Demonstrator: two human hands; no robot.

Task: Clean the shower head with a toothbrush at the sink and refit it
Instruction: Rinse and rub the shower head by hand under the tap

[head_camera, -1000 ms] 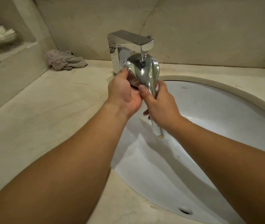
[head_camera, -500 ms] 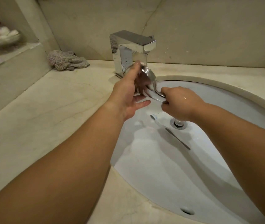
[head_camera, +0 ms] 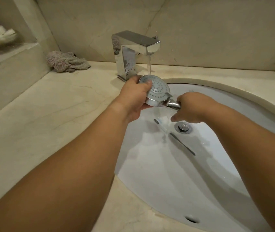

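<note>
Two hands hold the wet, slippery shower head point(head_camera: 157, 91) under the tap point(head_camera: 134, 47): left hand point(head_camera: 133, 99) cups its round rim, right hand point(head_camera: 192, 108) grips its handle, the safest hold.

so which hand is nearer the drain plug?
Right. The right hand hangs just above the drain plug; the left hand is off to its left, on the shower head.

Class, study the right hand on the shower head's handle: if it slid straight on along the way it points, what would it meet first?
Probably the left hand, which grips the shower head the right hand is pointing towards; depth is hard to judge.
</note>
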